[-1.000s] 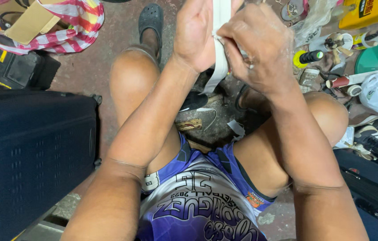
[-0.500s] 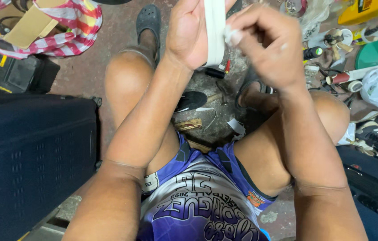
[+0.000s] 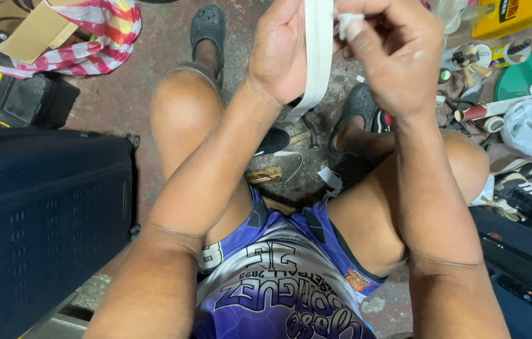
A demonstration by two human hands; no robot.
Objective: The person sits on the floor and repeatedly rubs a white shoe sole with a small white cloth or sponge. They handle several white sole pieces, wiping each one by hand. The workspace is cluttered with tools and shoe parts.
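Both hands are raised at the top centre of the frame, the left hand (image 3: 282,53) gripping a flat white strip (image 3: 319,56) while the right hand (image 3: 398,56) pinches its small torn end, peeling seemingly just begun.

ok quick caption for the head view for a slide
Seated person's left hand holds a white strip while the right hand pinches its top end.

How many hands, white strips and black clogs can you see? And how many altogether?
Hands: 2
White strip: 1
Black clogs: 2
Total: 5
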